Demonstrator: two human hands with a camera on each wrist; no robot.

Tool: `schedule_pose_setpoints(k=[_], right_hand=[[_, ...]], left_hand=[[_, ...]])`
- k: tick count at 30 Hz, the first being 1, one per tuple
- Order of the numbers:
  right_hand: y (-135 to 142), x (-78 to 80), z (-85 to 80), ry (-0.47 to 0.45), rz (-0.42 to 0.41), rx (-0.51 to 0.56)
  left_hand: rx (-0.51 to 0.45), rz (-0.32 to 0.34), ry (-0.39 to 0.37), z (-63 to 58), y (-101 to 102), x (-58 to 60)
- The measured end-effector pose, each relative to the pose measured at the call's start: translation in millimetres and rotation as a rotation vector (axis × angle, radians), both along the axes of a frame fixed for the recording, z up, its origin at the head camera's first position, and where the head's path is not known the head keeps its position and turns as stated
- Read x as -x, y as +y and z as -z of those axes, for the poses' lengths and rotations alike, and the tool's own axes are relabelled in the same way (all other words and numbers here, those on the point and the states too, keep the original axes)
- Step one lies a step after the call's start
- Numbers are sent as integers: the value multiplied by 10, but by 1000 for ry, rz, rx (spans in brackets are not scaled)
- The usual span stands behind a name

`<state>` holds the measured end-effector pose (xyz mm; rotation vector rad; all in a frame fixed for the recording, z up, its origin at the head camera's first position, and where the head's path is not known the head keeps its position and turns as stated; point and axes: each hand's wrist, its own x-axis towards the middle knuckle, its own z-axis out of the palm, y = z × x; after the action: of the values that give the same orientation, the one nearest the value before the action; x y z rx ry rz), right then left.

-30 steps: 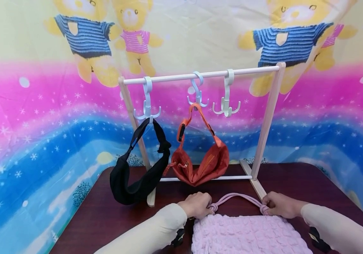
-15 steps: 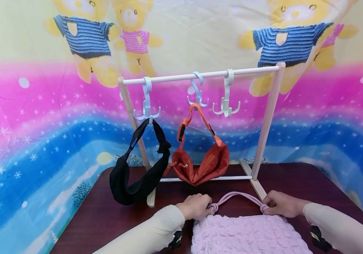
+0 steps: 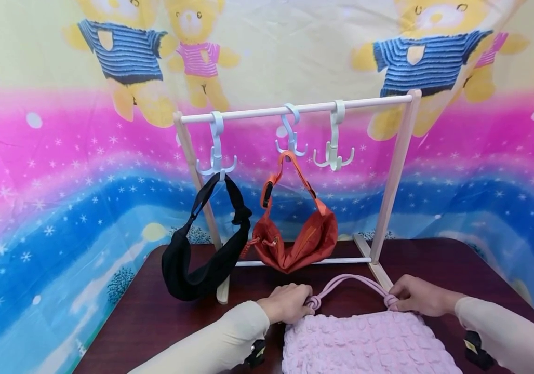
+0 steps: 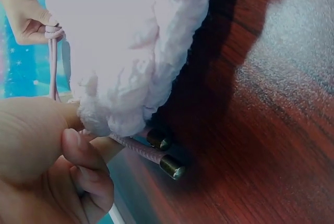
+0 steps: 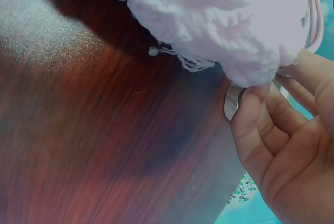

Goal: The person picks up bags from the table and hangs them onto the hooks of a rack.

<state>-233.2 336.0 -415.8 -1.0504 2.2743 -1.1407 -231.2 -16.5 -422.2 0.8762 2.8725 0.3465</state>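
A pale pink, puffy-textured handbag [image 3: 365, 343] is at the front of the table, its knotted cord handle [image 3: 353, 278] arching up above the top edge. My left hand [image 3: 288, 303] pinches the bag's upper left corner by the handle knot. At the upper right corner, my right hand [image 3: 421, 296] pinches beside the other knot. Two metal-tipped cord ends [image 4: 172, 166] stick out below my left fingers in the left wrist view. In the right wrist view, a shiny metal cord tip [image 5: 233, 101] shows by my right fingers, and loose threads [image 5: 193, 63] hang from the bag's edge.
Behind the bag stands a wooden rack with a white rail [image 3: 257, 112]. A black bag [image 3: 201, 280] and an orange-red bag [image 3: 295, 244] hang from hooks on it; a pale green hook [image 3: 334, 150] holds nothing. The dark table [image 3: 145, 322] has a printed cloth backdrop behind.
The cord handle arches a little higher, and my right hand has shifted slightly right and up with its corner. My left hand keeps nearly the same place; the hanging bags stay put.
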Motion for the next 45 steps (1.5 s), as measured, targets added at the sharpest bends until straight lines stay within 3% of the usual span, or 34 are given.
schedule_pose_setpoints(k=[11,31,45], right_hand=[[-9,-44,-88,-11,8,29],[27,-83,-200,72,35,20],[79,-94,-276,90,83,11]], left_hand=[[-68,15,-22,-55,-48,-15],[-140,39,-40,-183,-112,-81],[-215,44,7,-200,-144,-75]])
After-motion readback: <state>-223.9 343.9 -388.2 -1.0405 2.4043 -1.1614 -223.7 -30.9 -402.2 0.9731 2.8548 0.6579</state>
